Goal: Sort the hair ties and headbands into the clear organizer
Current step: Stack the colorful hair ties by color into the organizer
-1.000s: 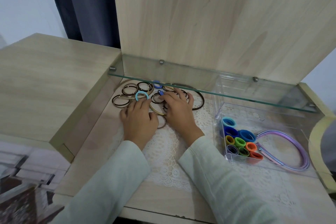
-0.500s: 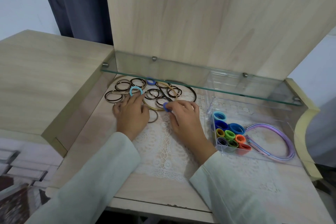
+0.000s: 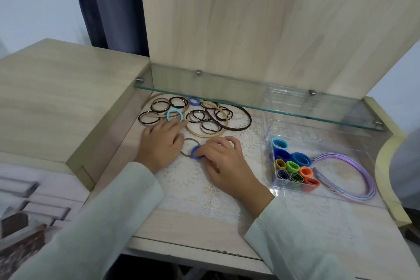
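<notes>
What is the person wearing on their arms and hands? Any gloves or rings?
The left sleeve and right sleeve are long, loose and pale grey-green, ending at the wrists. The left hand and right hand are bare: no gloves, and no rings, watch or bracelet show.

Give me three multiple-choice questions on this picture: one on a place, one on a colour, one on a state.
1. Where is the orange hair tie? A on the glass shelf; B in the clear organizer; C on a sleeve.
2. The pinched hair tie in the right hand is: A blue; B green; C purple.
3. The left hand is: A gripping a headband; B a fist; C open, flat.
B, it sits inside the clear walls; A, its visible arc is blue; C, straight fingers hold nothing.
</notes>
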Demonstrator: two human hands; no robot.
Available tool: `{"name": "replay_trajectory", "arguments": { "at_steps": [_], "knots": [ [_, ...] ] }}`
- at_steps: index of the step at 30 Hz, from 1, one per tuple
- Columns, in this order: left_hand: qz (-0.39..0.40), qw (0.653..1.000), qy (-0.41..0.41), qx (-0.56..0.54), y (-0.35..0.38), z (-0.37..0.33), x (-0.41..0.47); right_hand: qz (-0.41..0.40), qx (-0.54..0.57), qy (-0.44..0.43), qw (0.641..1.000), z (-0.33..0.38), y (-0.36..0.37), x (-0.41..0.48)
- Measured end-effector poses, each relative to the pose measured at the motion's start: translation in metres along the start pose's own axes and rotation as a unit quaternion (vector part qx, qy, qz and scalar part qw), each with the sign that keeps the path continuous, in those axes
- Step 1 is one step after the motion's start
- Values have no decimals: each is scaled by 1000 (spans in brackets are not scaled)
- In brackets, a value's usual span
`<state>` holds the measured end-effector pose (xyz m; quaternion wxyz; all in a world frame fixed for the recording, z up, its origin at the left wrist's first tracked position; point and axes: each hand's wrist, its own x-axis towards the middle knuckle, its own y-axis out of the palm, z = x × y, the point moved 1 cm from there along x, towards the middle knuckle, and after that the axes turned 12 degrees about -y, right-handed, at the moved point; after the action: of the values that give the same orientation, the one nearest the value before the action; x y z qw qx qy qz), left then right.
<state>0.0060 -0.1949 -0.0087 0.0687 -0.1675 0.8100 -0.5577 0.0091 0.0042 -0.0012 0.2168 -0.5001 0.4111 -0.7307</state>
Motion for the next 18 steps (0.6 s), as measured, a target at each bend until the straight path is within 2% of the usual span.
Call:
{"name": "replay_trajectory", "arguments": {
  "at_steps": [3, 9, 13, 18],
  "knots": [
    [-20, 999, 14, 25, 4, -2, -5, -29, 42, 42, 998, -5, -4, 4],
    [-29, 1000, 9, 10, 5, -1, -5, -57, -26, 148, 987, -43, 2, 29],
    [-43, 999, 16, 14, 6, 1, -2, -1, -89, 174, 981, -60, 12, 51],
    [-59, 998, 5, 8, 9, 1, 0, 93, -118, 157, 976, -75, 18, 81]
  ]
}}
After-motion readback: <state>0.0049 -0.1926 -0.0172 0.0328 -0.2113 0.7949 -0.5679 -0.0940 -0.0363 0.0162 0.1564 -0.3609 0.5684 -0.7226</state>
